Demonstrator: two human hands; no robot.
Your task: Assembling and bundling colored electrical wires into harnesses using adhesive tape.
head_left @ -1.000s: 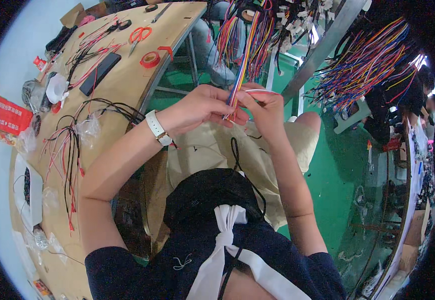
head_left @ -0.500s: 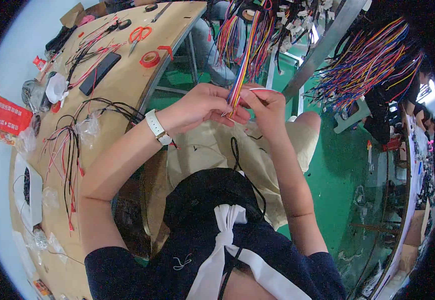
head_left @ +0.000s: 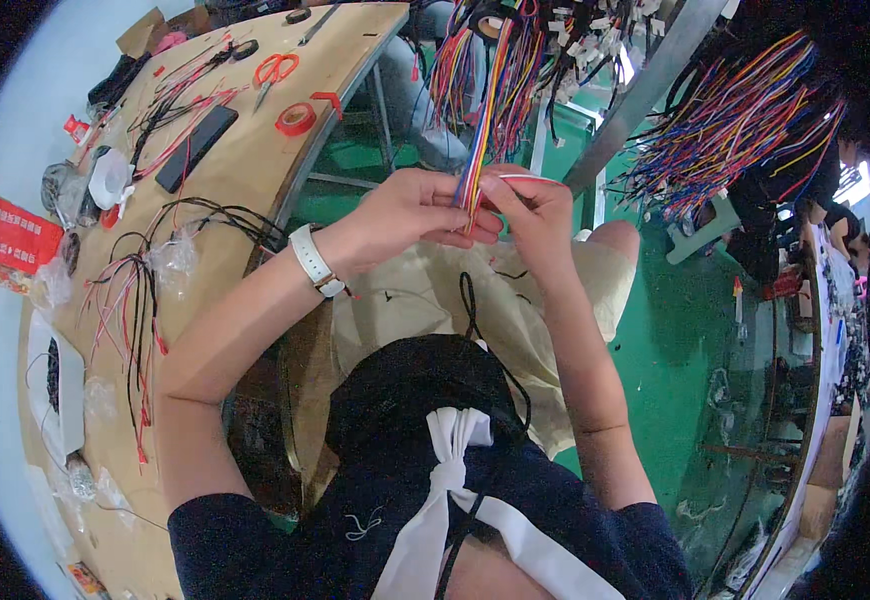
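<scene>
On the near left, a white tray (head_left: 74, 392) is holding something dark (head_left: 54, 375); the tan table (head_left: 235, 175) is ending beneath the left forearm (head_left: 240, 318). Mid-scene, the left hand (head_left: 410, 212) is pinching colourful wires (head_left: 482, 140) coming from the far side; the right hand (head_left: 533, 218) is pinching red and white wires (head_left: 543, 180). Rightward, green floor (head_left: 665, 350) is spreading.

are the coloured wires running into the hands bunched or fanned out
Bunched: just above the left hand, the coloured wires run side by side in a narrow band. Among the fingers, it's too small to tell.
</scene>
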